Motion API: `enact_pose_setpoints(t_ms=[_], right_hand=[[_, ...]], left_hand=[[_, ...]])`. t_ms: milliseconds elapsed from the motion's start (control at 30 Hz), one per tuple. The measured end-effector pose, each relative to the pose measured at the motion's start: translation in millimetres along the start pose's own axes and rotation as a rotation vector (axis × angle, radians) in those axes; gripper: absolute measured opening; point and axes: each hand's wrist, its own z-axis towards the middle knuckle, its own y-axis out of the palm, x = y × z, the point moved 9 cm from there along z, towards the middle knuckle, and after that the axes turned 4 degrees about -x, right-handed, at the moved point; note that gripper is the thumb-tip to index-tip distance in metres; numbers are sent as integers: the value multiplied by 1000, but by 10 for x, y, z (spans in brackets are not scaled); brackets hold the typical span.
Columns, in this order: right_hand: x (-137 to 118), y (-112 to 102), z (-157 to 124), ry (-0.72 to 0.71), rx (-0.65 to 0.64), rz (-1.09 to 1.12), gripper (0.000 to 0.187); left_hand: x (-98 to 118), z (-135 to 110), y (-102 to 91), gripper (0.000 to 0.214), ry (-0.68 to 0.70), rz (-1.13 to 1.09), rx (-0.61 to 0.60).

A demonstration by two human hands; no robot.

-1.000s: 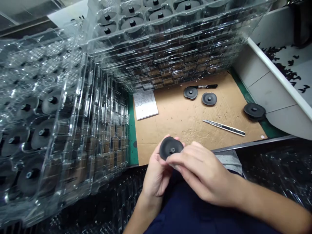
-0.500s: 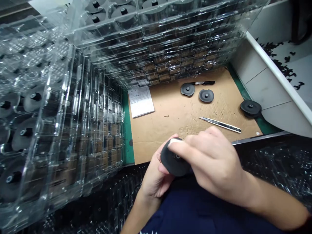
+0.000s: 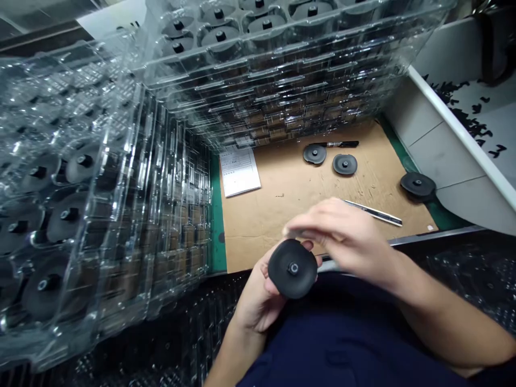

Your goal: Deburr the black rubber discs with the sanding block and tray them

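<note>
My left hand (image 3: 258,295) holds a round black disc (image 3: 292,269) with a small metal hub in its centre, face up, just in front of the cardboard sheet's (image 3: 290,188) near edge. My right hand (image 3: 342,239) hovers just above and behind the disc, blurred by motion, fingers curled loosely; whether it holds anything is unclear. Two more black discs (image 3: 315,153) (image 3: 345,164) lie at the far side of the cardboard. A third (image 3: 418,185) rests at the right edge.
Tall stacks of clear plastic trays with black discs stand at the left (image 3: 80,215) and at the back (image 3: 282,64). A utility knife (image 3: 377,213), a black marker (image 3: 341,144) and a paper slip (image 3: 239,171) lie on the cardboard. A white bin (image 3: 463,134) sits at the right.
My right hand has lifted off the disc and moved up and right. The disc now shows its hub side, held by my left hand alone.
</note>
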Motion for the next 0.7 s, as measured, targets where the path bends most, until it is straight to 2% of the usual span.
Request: enact_pose_setpoints(t_ms=[67,133,233,300,367,433,500,567,600,633,700], right_hand=[[419,52,-140,233,23,8,22],[746,269,-338,358,-39,4,24],[1009,618,-585,374,-134,6,25],[1045,646,-642,383,-110,-6,24],[944,474,-592,412,-20,-26,24],[657,204,-447,368,88,-59,26],[170,25,-242,128,117,-105,31],[-264,49,-109,-138,19,-134,31],[-365,102,-72,-192,-43,-153,31],[-380,160,-39,-177,-97,-181,31],[-272,242,12,-46,-142,-267,31]], left_hand=[[-11,-24,2,60,-13,-57,-20],[-15,-44,-11,56,-14,-96,-15],[-6,-59,-16,52,1,-131,-12],[-6,-61,11,53,-8,-144,-37],[-11,-60,35,55,-23,-149,-58],[-19,-56,31,56,-32,-146,-53],[-19,-47,7,52,-22,-128,-28],[1,-37,-41,42,12,-85,21],[16,-33,-69,37,33,-61,50],[27,-30,-99,34,50,-38,81],[27,-31,-170,36,61,4,154]])
